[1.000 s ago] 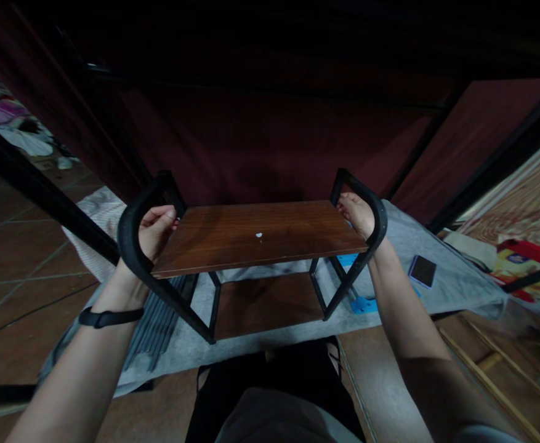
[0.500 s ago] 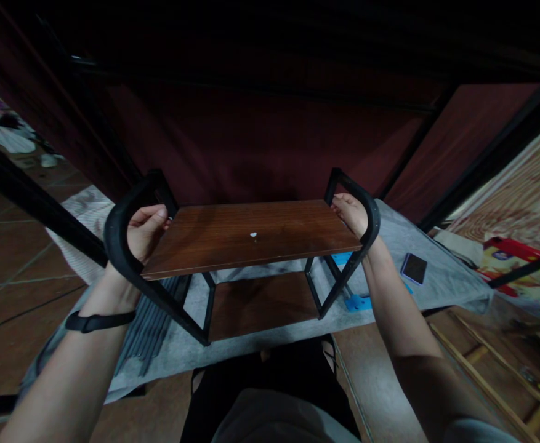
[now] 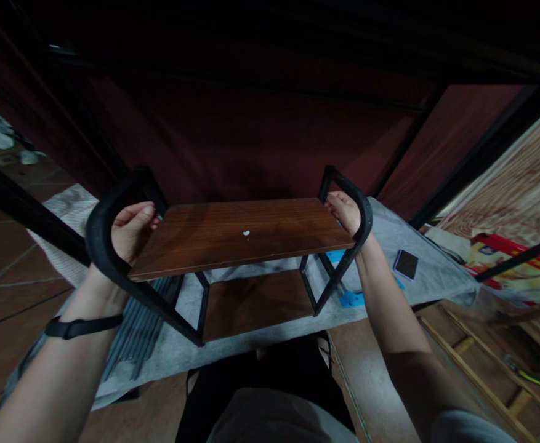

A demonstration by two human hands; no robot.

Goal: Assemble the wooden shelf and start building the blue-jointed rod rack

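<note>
A small two-tier rack stands before me, with a brown wood-grain upper board (image 3: 242, 237), a lower board (image 3: 255, 304) and black side frames (image 3: 96, 227) ending in rounded loops. My left hand (image 3: 133, 227) reaches through the left loop, thumb and fingers pinched together beside the board's left end; a tiny pale spot shows at the fingertips. Through the right loop, my right hand (image 3: 343, 212) is closed at the board's right end, its fingertips partly hidden. What either hand pinches cannot be made out. A small white mark lies on the upper board.
Grey cloth (image 3: 177, 357) lies under the rack. Dark tubes (image 3: 135, 338) lie at the left, blue pieces (image 3: 351, 299) and a phone-like dark rectangle (image 3: 406, 264) at the right. A wooden ladder-like frame (image 3: 477, 363) is on the floor. Dark red panels (image 3: 251, 141) stand behind.
The view has shifted slightly, so the rack and both hands appear a little further left. Both hands keep their places at the board's ends.
</note>
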